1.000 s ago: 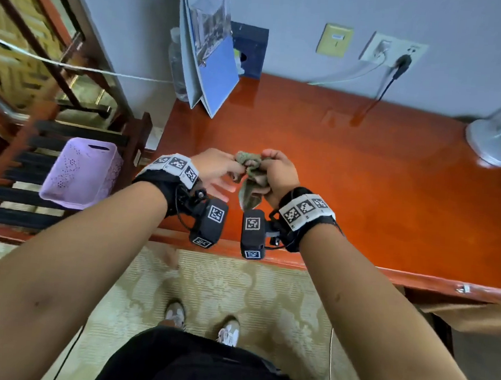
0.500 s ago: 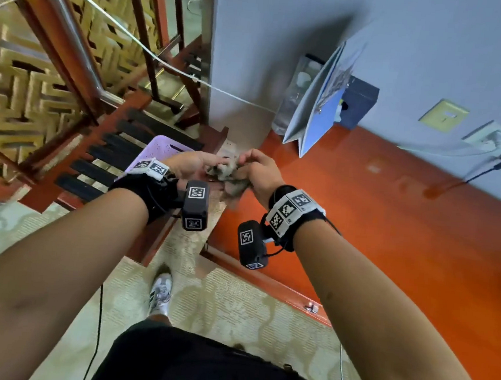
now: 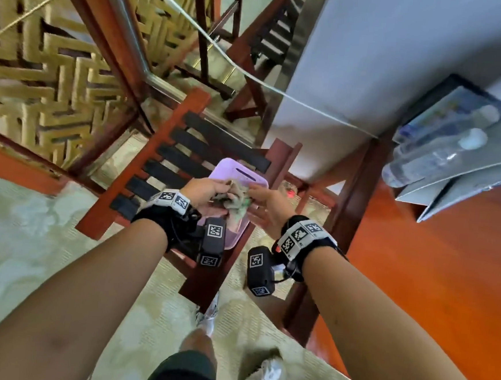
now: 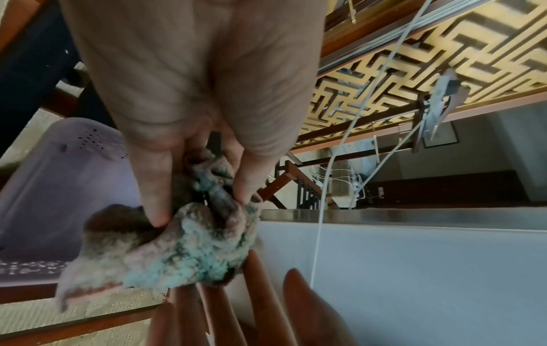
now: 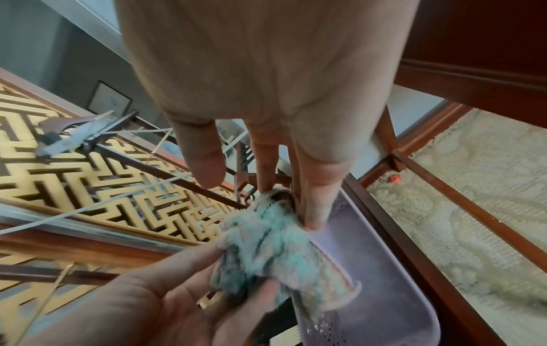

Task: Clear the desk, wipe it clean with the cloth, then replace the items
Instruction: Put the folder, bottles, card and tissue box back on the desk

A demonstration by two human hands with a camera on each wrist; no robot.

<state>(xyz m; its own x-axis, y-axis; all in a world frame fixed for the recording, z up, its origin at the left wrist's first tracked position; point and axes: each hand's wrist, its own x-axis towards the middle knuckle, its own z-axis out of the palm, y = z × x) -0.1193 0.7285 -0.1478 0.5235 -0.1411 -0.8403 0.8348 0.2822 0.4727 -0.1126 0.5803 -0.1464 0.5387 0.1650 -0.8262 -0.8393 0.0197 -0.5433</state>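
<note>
A crumpled grey-green cloth (image 3: 236, 203) hangs over a lilac plastic basket (image 3: 246, 174) that sits on a black-slatted wooden rack (image 3: 167, 165) left of the desk. My left hand (image 3: 222, 192) pinches the cloth (image 4: 183, 245) between thumb and fingers. My right hand (image 3: 252, 193) reaches in from the right with straight fingers. In the right wrist view its fingertips (image 5: 311, 222) touch the top of the cloth (image 5: 266, 248), and the thumb stands apart. The glossy red-brown desk (image 3: 434, 279) fills the right side of the head view.
At the desk's far left corner stand a clear water bottle (image 3: 425, 158), a leaning grey folder (image 3: 466, 174) and a dark box (image 3: 448, 94). A white cord (image 3: 252, 76) runs across to the wall. Patterned carpet (image 3: 30, 232) lies below, and a gold lattice screen (image 3: 43, 68) stands at the left.
Both hands carried the cloth left, from above the desk to above the lilac basket, and my view turned with them. The right hand's fingers have straightened from their grip on the cloth.
</note>
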